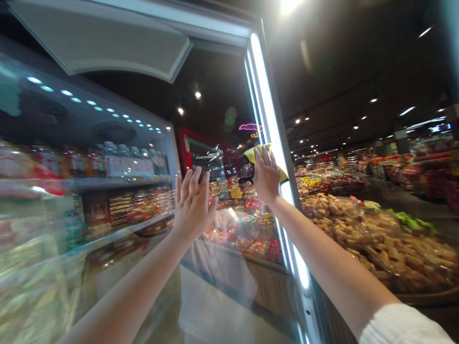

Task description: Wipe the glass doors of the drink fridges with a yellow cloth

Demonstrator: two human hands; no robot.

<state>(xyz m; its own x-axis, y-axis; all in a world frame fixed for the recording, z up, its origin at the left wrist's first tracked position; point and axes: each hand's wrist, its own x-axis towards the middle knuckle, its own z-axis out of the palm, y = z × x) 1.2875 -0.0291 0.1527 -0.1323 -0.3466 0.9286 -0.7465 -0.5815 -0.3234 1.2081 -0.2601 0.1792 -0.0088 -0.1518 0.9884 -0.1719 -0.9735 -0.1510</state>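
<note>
My right hand (266, 174) holds a yellow cloth (283, 167) with dark edges, spread under its fingers against the glass door (222, 272), close to the door's lit side frame (267, 91). To the left, my left hand (192, 203) is raised with its fingers apart and nothing in it. It is at the glass; whether the palm touches the pane I cannot tell. A pale reflection shows in the lower part of the glass.
Left of the door stands a cooler with bottles (124, 160) on its shelf (118, 181), partly blurred. A white panel (107, 43) hangs at the top. Heaped packaged goods (390, 243) lie on a display at the right, beside an aisle.
</note>
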